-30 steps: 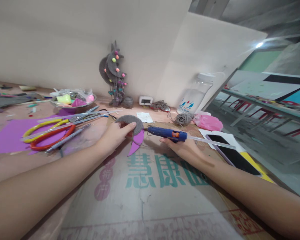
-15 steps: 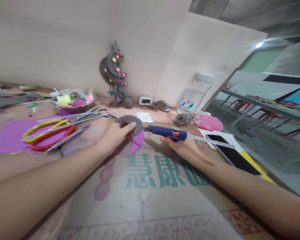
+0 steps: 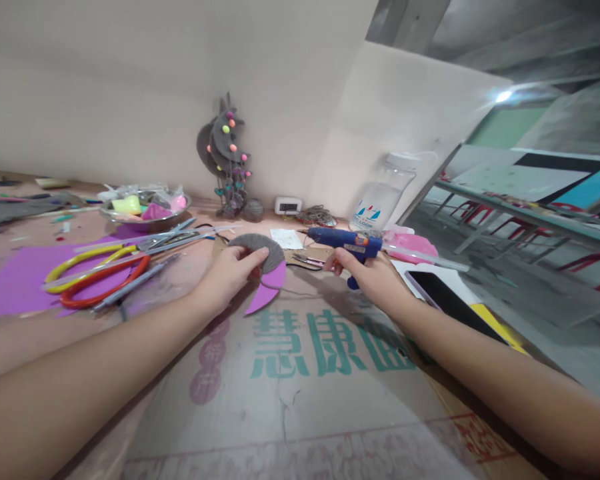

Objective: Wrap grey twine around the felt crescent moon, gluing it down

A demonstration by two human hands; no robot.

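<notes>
A purple crescent (image 3: 273, 285), its upper part wound with grey yarn, is pinched in my left hand (image 3: 233, 272). A loose strand of the yarn trails to the right from the crescent. My right hand (image 3: 369, 272) grips a blue hot glue gun (image 3: 336, 238) by its handle; the nozzle points left, apart from the crescent. Out of the gun's back sticks a long clear glue stick (image 3: 425, 257). Below both hands lies a printed cardboard sheet (image 3: 280, 407). Small pointed tools (image 3: 307, 261) rest on it between the hands.
Left are scissors with yellow and red handles (image 3: 105, 280), purple foam sheet (image 3: 10, 277) and a metal bowl (image 3: 145, 223). Behind stand a grey moon ornament (image 3: 225, 143), a small clock (image 3: 288, 206) and a water bottle (image 3: 383, 197). A phone (image 3: 453, 303) lies on the right.
The glue gun has moved up and to the right, away from the crescent, and my right hand's fingers now show more around its handle. My left hand keeps its hold on the crescent.
</notes>
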